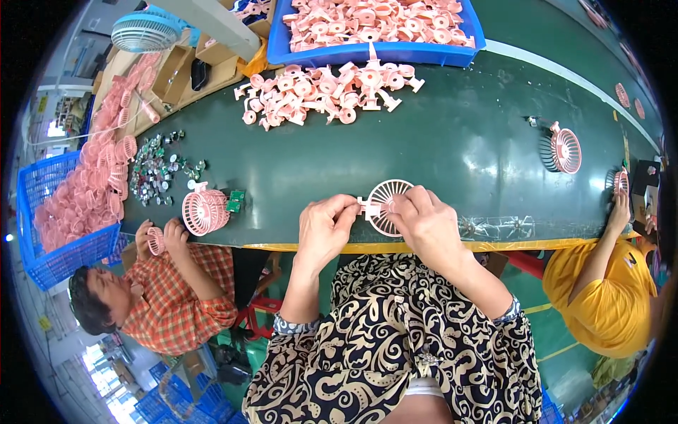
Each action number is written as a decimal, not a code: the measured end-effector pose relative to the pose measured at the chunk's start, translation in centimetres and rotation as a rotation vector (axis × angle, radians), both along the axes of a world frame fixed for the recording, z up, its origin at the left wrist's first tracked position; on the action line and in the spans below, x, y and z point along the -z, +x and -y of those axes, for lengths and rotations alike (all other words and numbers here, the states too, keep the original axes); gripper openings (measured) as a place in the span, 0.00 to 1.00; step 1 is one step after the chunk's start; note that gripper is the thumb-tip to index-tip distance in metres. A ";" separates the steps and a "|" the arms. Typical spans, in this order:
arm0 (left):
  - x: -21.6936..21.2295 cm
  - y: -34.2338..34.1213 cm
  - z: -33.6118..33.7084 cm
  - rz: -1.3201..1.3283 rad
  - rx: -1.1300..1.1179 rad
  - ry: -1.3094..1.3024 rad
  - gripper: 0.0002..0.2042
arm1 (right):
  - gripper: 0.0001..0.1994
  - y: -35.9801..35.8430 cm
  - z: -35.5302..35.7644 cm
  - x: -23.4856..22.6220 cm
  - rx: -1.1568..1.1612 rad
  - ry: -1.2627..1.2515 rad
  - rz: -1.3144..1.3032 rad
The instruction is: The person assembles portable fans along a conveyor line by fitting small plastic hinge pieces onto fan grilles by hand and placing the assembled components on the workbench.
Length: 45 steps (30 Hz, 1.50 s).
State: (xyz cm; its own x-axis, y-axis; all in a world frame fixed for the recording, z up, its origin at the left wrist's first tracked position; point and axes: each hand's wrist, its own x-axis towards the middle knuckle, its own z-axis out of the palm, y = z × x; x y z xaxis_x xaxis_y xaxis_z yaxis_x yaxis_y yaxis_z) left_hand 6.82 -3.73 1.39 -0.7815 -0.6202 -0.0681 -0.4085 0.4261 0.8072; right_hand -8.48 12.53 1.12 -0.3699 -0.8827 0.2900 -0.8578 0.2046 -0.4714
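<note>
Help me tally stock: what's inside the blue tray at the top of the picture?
Pink parts lie heaped inside the blue tray. Only upper pieces show; whatever lies beneath, including the tray's floor, is covered.

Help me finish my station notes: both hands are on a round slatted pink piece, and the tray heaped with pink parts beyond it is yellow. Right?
The colour is wrong: the tray is blue, not yellow, as the head view shows. The rest stands: the left hand and right hand are on a round slatted pink piece, and pink parts fill the tray beyond.
</note>
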 end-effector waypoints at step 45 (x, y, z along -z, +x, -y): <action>-0.3 0.2 1.1 -0.242 -0.208 -0.274 0.14 | 0.25 -0.7 -1.2 -3.1 -0.141 -0.001 0.263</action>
State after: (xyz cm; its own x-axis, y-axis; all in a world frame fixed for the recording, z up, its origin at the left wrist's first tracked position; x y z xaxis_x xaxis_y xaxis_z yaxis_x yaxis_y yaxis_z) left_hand 7.06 -4.86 1.74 -0.6109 -0.7362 0.2912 -0.3210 0.5665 0.7590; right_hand -9.15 13.78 4.19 -0.3065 -0.9303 0.2014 -0.7258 0.0916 -0.6817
